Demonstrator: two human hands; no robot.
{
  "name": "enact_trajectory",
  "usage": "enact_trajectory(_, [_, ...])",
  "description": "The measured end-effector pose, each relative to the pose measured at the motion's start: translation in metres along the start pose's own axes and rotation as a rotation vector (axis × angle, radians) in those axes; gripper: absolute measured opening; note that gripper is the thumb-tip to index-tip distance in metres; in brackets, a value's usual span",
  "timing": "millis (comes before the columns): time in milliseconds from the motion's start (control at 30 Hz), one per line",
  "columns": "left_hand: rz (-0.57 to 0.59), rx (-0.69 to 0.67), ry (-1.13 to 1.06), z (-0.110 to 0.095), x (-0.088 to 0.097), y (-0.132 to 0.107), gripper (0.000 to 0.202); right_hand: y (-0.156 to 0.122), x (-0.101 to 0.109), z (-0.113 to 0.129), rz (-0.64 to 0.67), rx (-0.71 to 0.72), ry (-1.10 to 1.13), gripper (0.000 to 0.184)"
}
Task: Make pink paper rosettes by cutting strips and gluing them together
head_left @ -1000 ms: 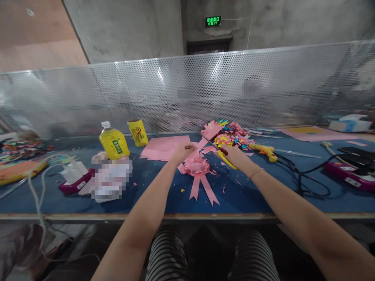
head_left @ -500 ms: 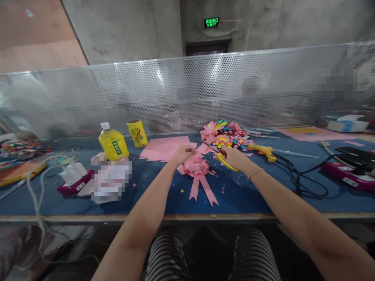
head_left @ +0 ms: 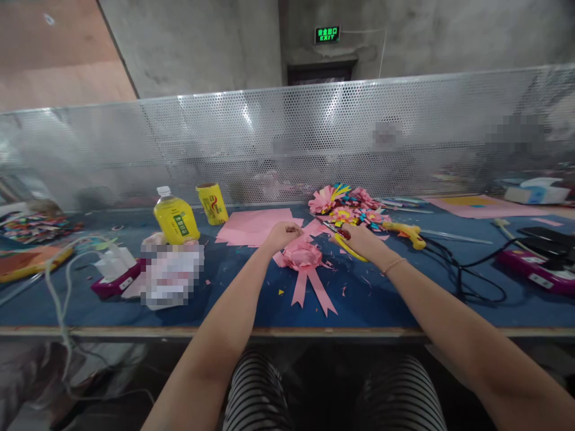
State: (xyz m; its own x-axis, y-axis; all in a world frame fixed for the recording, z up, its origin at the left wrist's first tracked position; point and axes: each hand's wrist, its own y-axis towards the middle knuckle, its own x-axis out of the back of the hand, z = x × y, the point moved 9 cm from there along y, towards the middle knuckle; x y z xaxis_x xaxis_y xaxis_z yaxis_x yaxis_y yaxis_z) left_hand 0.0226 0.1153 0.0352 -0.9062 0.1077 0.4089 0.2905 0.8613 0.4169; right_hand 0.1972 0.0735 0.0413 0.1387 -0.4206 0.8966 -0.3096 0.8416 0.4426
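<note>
My left hand is closed in a pinch on a strip of pink paper just beyond a pink paper rosette with two ribbon tails lying on the blue table top. My right hand grips yellow-handled scissors; their blades point left toward the pinched paper and look nearly closed. Small paper scraps are scattered around the rosette.
Pink paper sheets, a pile of coloured paper flowers, a yellow glue gun with a black cable, a yellow drink bottle, a yellow can, and a perforated metal screen behind.
The scissors' blades have lowered and closed toward the pink paper held by the left hand. Both hands stay in nearly the same place.
</note>
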Motion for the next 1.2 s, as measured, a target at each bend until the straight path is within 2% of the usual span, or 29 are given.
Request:
enact_trajectory(133, [-0.017,0.005,-0.043,0.002,0.003,0.001,0.007,0.000,0.000,-0.004,0.013,-0.041,-0.002,0.030])
enact_trajectory(333, [-0.104,0.148,-0.121,0.013,0.014,-0.002,0.008,0.003,-0.005,-0.023,-0.042,-0.163,0.047,0.041])
enact_trajectory(467, [-0.192,0.221,-0.288,0.023,0.018,-0.002,0.011,0.004,-0.006,-0.032,-0.072,-0.218,0.102,0.044])
enact_trajectory(633, [-0.287,0.184,-0.522,0.023,0.022,0.000,0.019,0.003,-0.003,-0.020,-0.096,-0.183,0.293,0.034])
enact_trajectory(800, [-0.404,0.136,-0.754,0.009,0.029,-0.004,0.018,0.002,-0.018,-0.001,-0.010,-0.089,0.600,0.031])
enact_trajectory(1000, [-0.386,0.089,-0.833,-0.012,0.022,-0.008,0.020,-0.005,-0.024,0.020,0.095,-0.038,0.895,0.037])
enact_trajectory(1200, [-0.375,0.046,-0.859,-0.018,0.014,-0.010,0.023,-0.012,-0.018,0.039,0.190,-0.040,1.003,0.035])
